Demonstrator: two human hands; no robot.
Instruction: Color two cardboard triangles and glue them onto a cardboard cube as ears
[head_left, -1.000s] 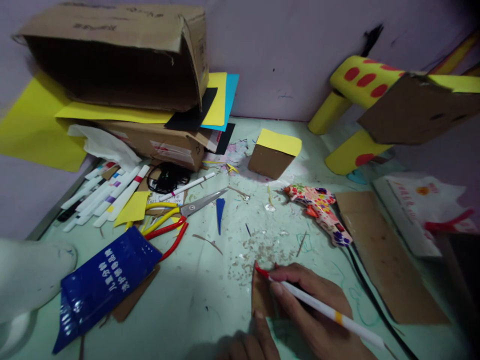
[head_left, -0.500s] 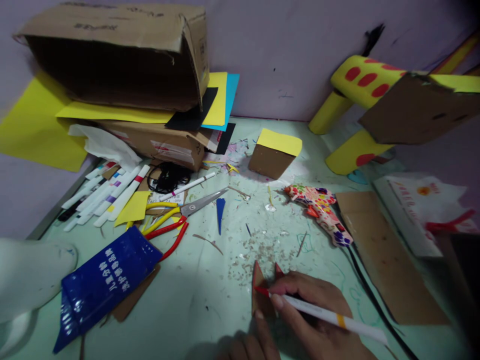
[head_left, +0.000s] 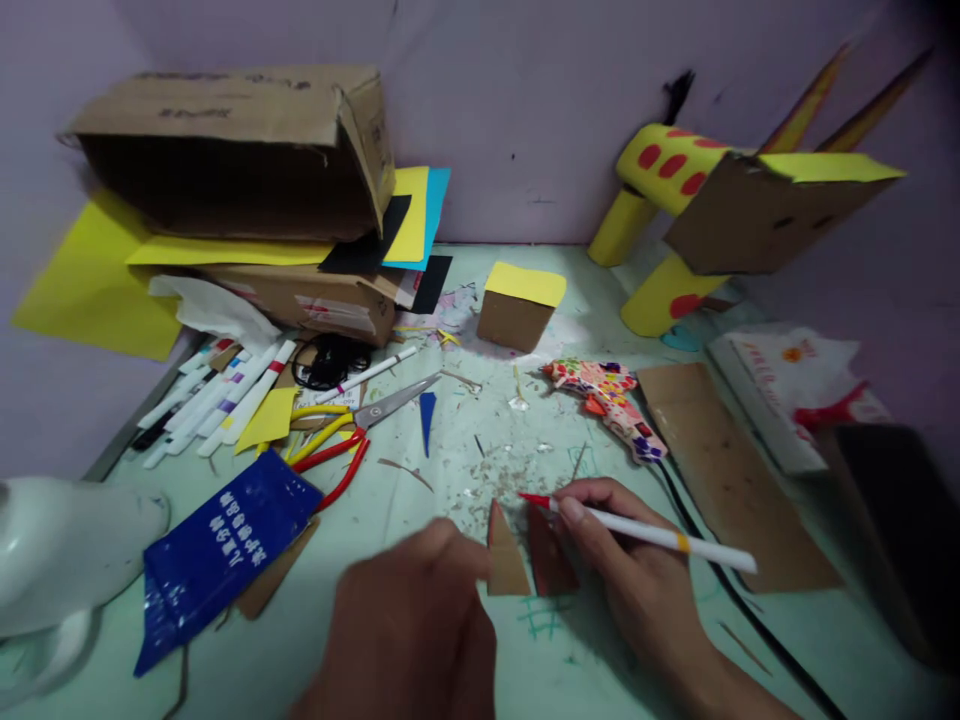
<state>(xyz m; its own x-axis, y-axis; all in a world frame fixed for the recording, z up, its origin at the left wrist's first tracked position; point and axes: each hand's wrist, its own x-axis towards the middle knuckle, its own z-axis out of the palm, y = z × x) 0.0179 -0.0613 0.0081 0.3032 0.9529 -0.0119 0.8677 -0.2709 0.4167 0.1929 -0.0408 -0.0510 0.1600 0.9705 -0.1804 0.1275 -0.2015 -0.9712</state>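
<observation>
My right hand holds a white marker with a red brush tip, which hovers above two cardboard triangles. The bare brown triangle has a red left edge; the other triangle is dark reddish and lies beside it, nearest my right fingers. My left hand, somewhat blurred, is closed with curled fingers, its fingertips at the brown triangle's left edge. Small shavings lie beyond the triangles. A flowered glue gun rests farther back to the right.
Left are scissors, a blue packet, white markers and a white jug. Cardboard boxes stand behind. A small yellow-topped box and a yellow, red-spotted cardboard animal stand at the back; a cardboard strip lies right.
My right hand has lifted the marker tip off the brown triangle and turned the pen flatter. My left hand has come up to the triangle's left side. The camera view has shifted.
</observation>
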